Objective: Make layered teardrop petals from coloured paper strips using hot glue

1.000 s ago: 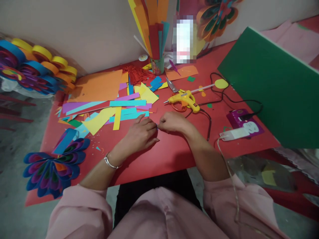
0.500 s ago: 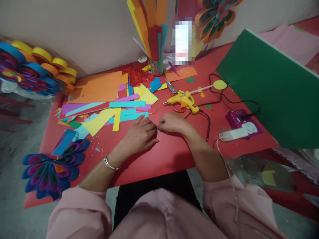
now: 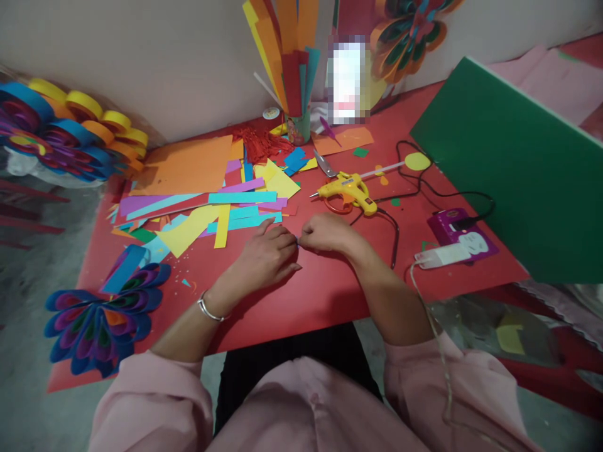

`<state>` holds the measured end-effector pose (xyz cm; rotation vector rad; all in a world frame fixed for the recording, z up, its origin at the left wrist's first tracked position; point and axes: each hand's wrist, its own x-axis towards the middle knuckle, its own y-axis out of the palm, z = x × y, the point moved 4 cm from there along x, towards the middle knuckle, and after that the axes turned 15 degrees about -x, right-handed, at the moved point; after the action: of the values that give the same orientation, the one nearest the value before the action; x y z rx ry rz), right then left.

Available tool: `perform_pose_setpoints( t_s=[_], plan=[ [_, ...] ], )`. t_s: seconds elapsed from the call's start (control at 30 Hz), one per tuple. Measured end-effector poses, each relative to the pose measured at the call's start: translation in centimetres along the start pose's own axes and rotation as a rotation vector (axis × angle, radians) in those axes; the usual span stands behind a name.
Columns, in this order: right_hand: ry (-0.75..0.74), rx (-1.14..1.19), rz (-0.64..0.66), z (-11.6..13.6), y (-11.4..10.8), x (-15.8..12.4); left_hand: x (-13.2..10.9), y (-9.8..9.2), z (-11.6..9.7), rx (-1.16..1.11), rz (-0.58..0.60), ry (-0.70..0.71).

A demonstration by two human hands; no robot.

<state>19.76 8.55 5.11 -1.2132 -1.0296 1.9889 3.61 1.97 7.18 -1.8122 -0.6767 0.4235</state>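
Observation:
My left hand [image 3: 266, 256] and my right hand [image 3: 325, 232] meet at the middle of the red table [image 3: 301, 295], fingertips pinched together on a tiny blue piece [image 3: 296, 241] between them. Most of that piece is hidden by the fingers. A silver bangle sits on my left wrist. Just beyond my hands lies a heap of coloured paper strips [image 3: 221, 204], and a yellow glue gun [image 3: 348, 188] rests a little past my right hand.
Scissors [image 3: 325, 164] lie by the glue gun. A cup of tall paper strips [image 3: 289, 63] stands at the back. A green board [image 3: 513, 157] leans at right above a purple power strip [image 3: 459, 233] and black cable. Finished paper flowers [image 3: 101, 311] sit at left.

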Motion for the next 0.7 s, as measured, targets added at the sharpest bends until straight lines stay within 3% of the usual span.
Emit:
perform_pose_setpoints(
  t_s=[0.7],
  plan=[
    [0.017, 0.026, 0.026, 0.08, -0.2, -0.25, 0.04, 0.02, -0.04, -0.016, -0.01, -0.007]
  ],
)
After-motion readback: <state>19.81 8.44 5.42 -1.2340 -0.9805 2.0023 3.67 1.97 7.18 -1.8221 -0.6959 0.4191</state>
